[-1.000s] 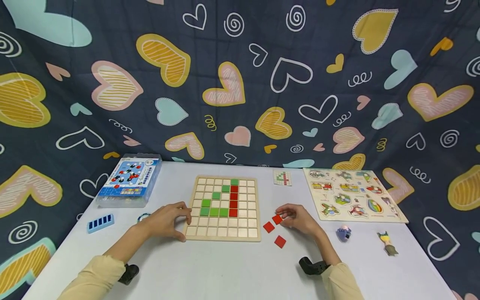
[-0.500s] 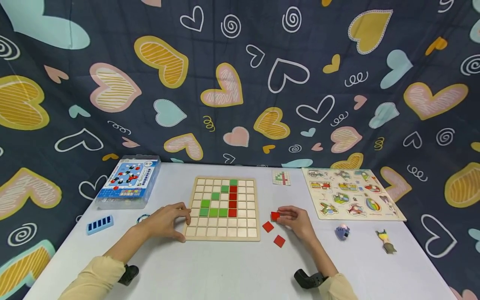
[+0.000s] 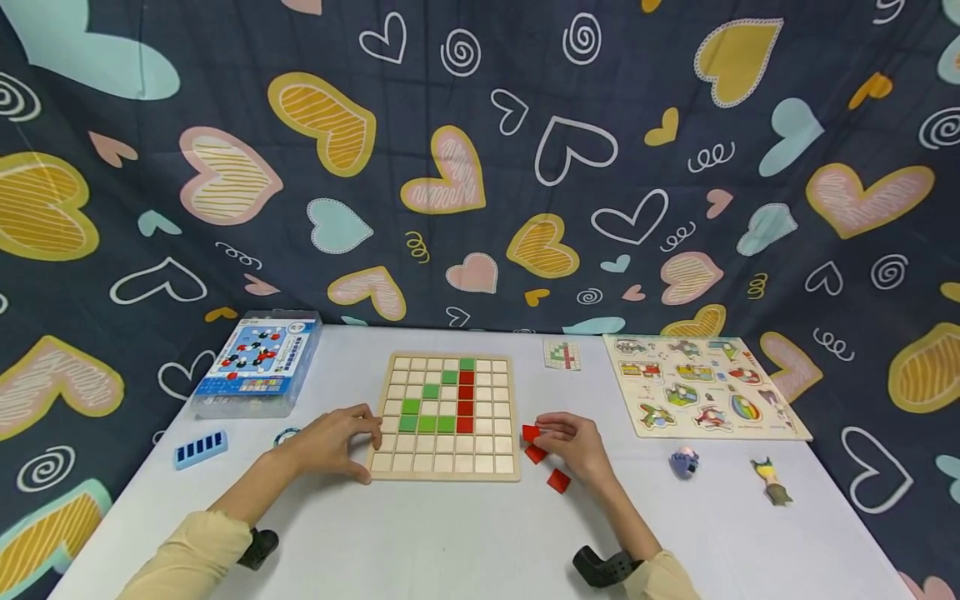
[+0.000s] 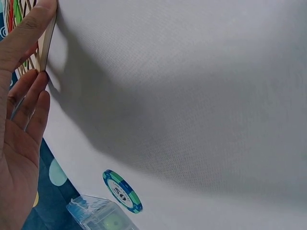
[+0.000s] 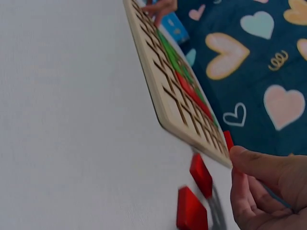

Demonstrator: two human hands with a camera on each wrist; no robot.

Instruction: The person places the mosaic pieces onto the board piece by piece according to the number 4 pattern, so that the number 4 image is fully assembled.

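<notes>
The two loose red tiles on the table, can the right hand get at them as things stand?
Probably yes. The right hand already pinches one red tile, so its fingers are busy, but the two loose red tiles lie flat on the bare table right beside it, next to the wooden grid board, uncovered.

i count three loose red tiles (image 3: 557,480) on the table, four red and six green tiles (image 3: 427,423) set in one grid board (image 3: 448,472), one picture puzzle (image 3: 701,388), one pattern card (image 3: 562,355), one plastic box (image 3: 255,365), two small figures (image 3: 770,482).
</notes>
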